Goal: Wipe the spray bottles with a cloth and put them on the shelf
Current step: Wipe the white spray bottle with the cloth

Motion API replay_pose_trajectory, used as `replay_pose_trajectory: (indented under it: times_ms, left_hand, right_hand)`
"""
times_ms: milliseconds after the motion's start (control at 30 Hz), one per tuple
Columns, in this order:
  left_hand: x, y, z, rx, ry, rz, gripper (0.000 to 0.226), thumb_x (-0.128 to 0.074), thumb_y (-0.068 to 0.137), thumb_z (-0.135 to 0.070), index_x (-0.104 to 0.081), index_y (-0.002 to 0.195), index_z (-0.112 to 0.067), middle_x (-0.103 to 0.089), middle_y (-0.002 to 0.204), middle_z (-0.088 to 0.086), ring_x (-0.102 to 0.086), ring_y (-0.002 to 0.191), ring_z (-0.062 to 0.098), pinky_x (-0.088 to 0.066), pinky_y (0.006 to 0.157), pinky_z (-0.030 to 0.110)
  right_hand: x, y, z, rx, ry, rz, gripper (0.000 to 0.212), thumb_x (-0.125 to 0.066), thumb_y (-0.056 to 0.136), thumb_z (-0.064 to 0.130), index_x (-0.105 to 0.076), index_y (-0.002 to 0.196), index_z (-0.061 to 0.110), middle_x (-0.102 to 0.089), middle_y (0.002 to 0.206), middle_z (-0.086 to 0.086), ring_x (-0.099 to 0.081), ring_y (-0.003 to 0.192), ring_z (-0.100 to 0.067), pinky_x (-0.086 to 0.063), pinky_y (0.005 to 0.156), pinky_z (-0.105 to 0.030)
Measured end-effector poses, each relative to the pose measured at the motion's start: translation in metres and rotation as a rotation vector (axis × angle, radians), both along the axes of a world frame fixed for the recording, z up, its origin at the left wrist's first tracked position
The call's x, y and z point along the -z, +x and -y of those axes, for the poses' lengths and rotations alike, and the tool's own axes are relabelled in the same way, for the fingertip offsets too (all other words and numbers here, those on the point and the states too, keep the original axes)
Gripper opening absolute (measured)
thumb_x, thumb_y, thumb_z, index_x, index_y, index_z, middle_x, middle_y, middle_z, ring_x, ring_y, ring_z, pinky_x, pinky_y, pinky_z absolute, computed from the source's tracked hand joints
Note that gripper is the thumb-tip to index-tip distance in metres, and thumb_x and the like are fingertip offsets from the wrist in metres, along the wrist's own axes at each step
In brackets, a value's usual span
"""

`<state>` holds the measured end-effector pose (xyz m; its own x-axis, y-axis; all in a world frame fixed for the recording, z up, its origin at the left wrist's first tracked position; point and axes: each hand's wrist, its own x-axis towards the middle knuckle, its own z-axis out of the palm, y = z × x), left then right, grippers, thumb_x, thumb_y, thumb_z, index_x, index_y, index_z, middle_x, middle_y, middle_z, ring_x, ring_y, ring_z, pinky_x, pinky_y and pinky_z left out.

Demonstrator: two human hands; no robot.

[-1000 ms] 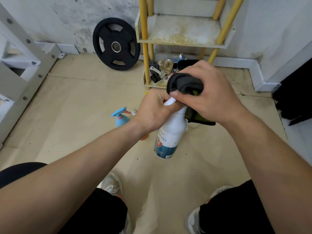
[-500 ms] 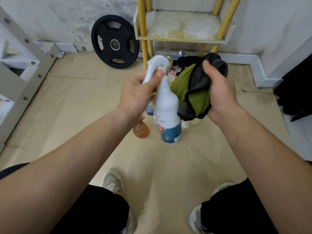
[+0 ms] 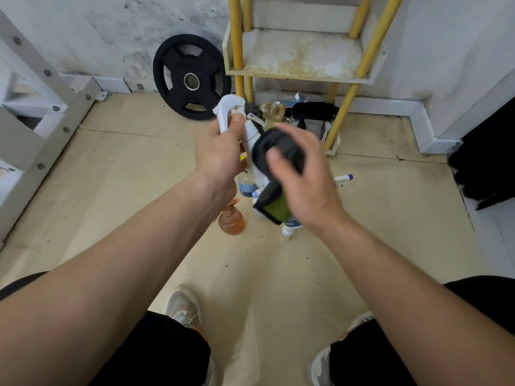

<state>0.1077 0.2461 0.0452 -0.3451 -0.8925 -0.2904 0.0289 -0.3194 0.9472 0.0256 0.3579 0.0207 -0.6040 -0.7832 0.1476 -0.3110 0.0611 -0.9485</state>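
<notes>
Rear wall (image 3: 111, 32): white plaster, grey-mottled and stained, upper left of frame, with white skirting (image 3: 384, 104) along its foot, turning at the right corner. Floor (image 3: 125, 190): pale beige sheet boards, seamed, speckled with dark flecks, evenly lit. Furnishings: black weight plate (image 3: 191, 76) leaning on the wall, upper centre; shelf unit (image 3: 301, 55) just right of it, yellow posts, stained off-white tray; white perforated metal frame (image 3: 41, 107) at left edge; dark object (image 3: 485, 162) at right edge, not identifiable.

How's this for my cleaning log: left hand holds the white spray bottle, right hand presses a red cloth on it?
Wrong colour: the head view shows the cloth is black and green, not red. The left hand holds the white spray bottle and the right hand presses that cloth on it.
</notes>
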Motion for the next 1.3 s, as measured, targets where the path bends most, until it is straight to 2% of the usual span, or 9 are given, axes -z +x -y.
replay_pose_trajectory:
  times_ms: [100,233,433,533,633,767,933,1100,1300]
  left_hand:
    - [0.006,-0.005,-0.004,0.018,-0.026,0.092,0.022,-0.053,0.103,-0.025,-0.070,0.101,-0.010,-0.069,0.090,0.010,-0.070,0.086,0.033,-0.059,0.074,0.043]
    - [0.009,-0.002,0.000,-0.004,-0.023,0.153,0.025,-0.050,0.104,-0.027,-0.067,0.111,-0.011,-0.067,0.096,0.007,-0.068,0.108,0.038,-0.060,0.077,0.045]
    - [0.004,0.006,0.017,-0.057,-0.031,0.136,0.022,-0.048,0.106,-0.025,-0.067,0.106,-0.013,-0.065,0.090,0.002,-0.066,0.087,0.022,-0.057,0.062,0.031]
    - [0.009,0.005,0.015,-0.075,-0.006,0.154,0.024,-0.048,0.105,-0.027,-0.066,0.113,-0.012,-0.066,0.095,0.003,-0.070,0.097,0.027,-0.061,0.067,0.037]
    - [0.015,0.002,0.013,-0.086,0.013,0.168,0.023,-0.049,0.105,-0.027,-0.065,0.112,-0.012,-0.066,0.098,0.006,-0.069,0.106,0.032,-0.061,0.074,0.044]
    - [0.020,-0.002,0.004,-0.076,0.038,0.196,0.023,-0.050,0.104,-0.030,-0.067,0.103,-0.015,-0.070,0.103,0.011,-0.070,0.101,0.033,-0.063,0.075,0.047]
    - [0.018,-0.003,-0.003,-0.058,0.046,0.202,0.024,-0.052,0.101,-0.030,-0.068,0.101,-0.011,-0.071,0.097,0.014,-0.071,0.098,0.037,-0.059,0.082,0.059]
    - [0.005,0.005,0.015,-0.084,0.043,0.133,0.023,-0.050,0.105,-0.026,-0.064,0.113,-0.009,-0.066,0.098,0.008,-0.071,0.101,0.032,-0.061,0.062,0.039]
    - [0.001,0.009,0.020,-0.075,0.008,0.142,0.021,-0.051,0.104,-0.027,-0.065,0.110,-0.011,-0.064,0.095,0.005,-0.069,0.102,0.029,-0.059,0.064,0.036]
  right_hand:
    - [0.019,0.004,-0.001,-0.004,0.174,-0.340,0.060,-0.061,0.093,0.045,-0.043,0.149,0.040,-0.041,0.145,0.000,-0.044,0.135,-0.021,-0.040,0.109,-0.034]
    - [0.032,-0.009,-0.006,0.040,0.247,-0.182,0.050,-0.063,0.096,0.041,-0.048,0.144,0.040,-0.047,0.133,0.005,-0.051,0.121,-0.011,-0.040,0.093,-0.022]
    - [0.055,-0.018,-0.013,0.043,0.349,0.023,0.036,-0.059,0.100,0.041,-0.054,0.135,0.038,-0.051,0.129,0.002,-0.053,0.118,-0.013,-0.047,0.099,-0.028]
    - [0.057,-0.022,-0.011,0.091,0.367,0.101,0.034,-0.056,0.101,0.041,-0.057,0.134,0.034,-0.055,0.130,0.001,-0.055,0.118,-0.015,-0.045,0.088,-0.021]
    - [0.050,-0.016,-0.007,0.101,0.352,-0.001,0.032,-0.055,0.102,0.038,-0.058,0.133,0.033,-0.052,0.128,0.002,-0.054,0.118,-0.016,-0.041,0.089,-0.025]
    - [0.036,0.000,0.001,0.055,0.225,-0.236,0.045,-0.058,0.098,0.041,-0.052,0.141,0.031,-0.047,0.132,0.001,-0.051,0.124,-0.020,-0.043,0.103,-0.032]
    - [0.029,0.001,-0.001,0.005,0.163,-0.521,0.061,-0.072,0.086,0.038,-0.052,0.143,0.027,-0.045,0.138,-0.006,-0.051,0.125,-0.029,-0.049,0.102,-0.044]
    - [0.037,-0.010,-0.014,-0.052,0.337,-0.399,0.092,-0.085,0.074,0.044,-0.033,0.149,0.042,-0.038,0.140,0.002,-0.051,0.125,-0.021,-0.050,0.098,-0.037]
    - [0.046,-0.024,-0.019,-0.114,0.442,-0.227,0.108,-0.094,0.061,0.032,-0.032,0.149,0.044,-0.043,0.135,0.004,-0.046,0.120,-0.013,-0.043,0.093,-0.030]
